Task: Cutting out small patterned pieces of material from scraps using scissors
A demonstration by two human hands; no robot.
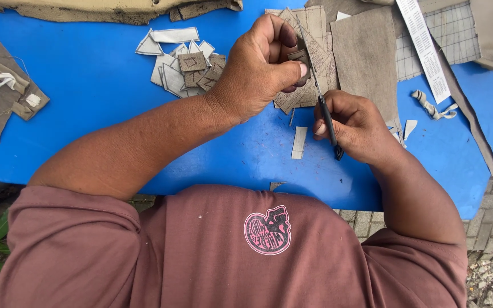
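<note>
Right hand (pixel 354 122) grips thin scissors (pixel 322 97) above the blue counter (pixel 87 85); left hand (pixel 263 63) pinches a small, limp fabric patch (pixel 299 56) by its edge.

The left forearm crosses from the lower left up toward the middle, bare below a pushed-up sleeve, and the left hand (pixel 261 65) is curled with its back to the camera, thumb and bent fingers pinched closed together at the fingertips. The right arm comes in from the lower right with the elbow tucked low and the wrist bent inward, so the right hand (pixel 352 125) sits just below and beside the left, fingers folded into a closed grip, thumb lying along the top, knuckles facing left
</note>
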